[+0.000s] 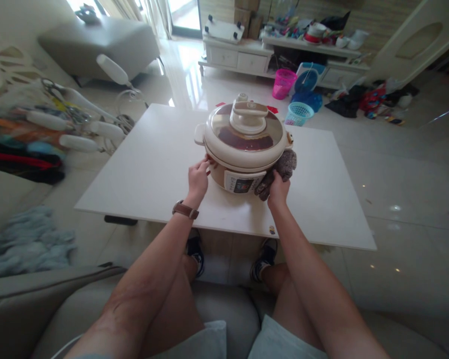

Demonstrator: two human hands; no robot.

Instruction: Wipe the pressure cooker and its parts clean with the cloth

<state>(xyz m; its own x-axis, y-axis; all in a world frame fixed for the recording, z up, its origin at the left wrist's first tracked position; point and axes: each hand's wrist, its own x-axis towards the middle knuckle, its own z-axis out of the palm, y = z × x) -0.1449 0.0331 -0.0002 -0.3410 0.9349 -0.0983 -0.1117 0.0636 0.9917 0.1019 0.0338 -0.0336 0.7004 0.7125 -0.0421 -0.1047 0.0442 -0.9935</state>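
Observation:
A cream and brown electric cooker [243, 144] with a lidded top and a front control panel stands on a white low table [153, 164]. My left hand [198, 178] presses against the cooker's left side, fingers curled on its wall. My right hand [278, 189] grips a grey-brown cloth [282, 169] and holds it against the cooker's right front side. A brown watch strap sits on my left wrist. I sit on a sofa, knees below the table edge.
A drying rack with clothes [41, 134] stands left of the table. Pink [283, 83] and blue baskets [299, 113] sit on the floor behind it. A white TV cabinet [239, 57] and clutter line the far wall. A grey sofa [97, 42] is at back left.

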